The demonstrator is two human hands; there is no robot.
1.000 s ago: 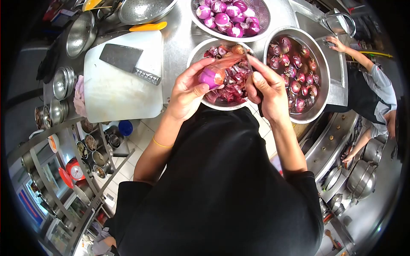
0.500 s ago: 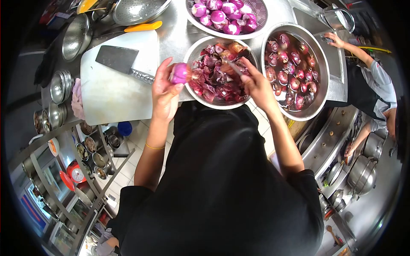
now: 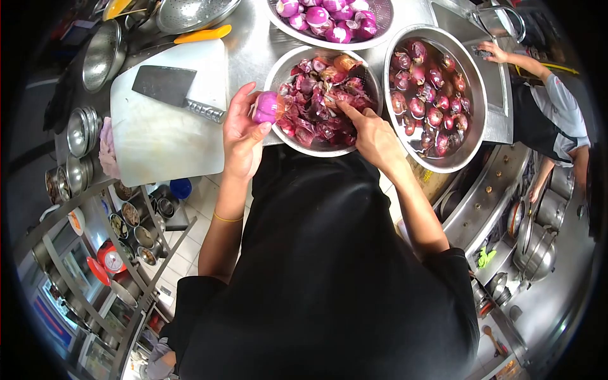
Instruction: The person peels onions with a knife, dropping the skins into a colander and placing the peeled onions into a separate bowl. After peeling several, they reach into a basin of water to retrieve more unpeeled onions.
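A purple onion (image 3: 267,107) sits between the thumb and fingers of my left hand (image 3: 242,136), beside the left rim of a metal bowl. Red and brown onion skins (image 3: 310,95) fill much of this bowl (image 3: 323,152). Over its right side is my right hand (image 3: 375,136), index finger stretched toward the skins and the other fingers curled. Whatever it holds is too hidden to name. To the right, a large metal basin (image 3: 479,107) contains unpeeled onions (image 3: 434,116) in dark water. Peeled onions (image 3: 339,31) lie in a perforated bowl (image 3: 384,19) behind.
At the left, a cleaver (image 3: 166,85) rests on a white cutting board (image 3: 158,152), with a yellow handle (image 3: 202,34) behind it. Metal bowls (image 3: 104,56) stand farther left. Another person (image 3: 548,117) works by the sink at the right, one hand on its edge.
My right hand has turned and lowered over the skins. The bowls and board sit slightly higher and farther left in view. The other person's lower arm has shifted.
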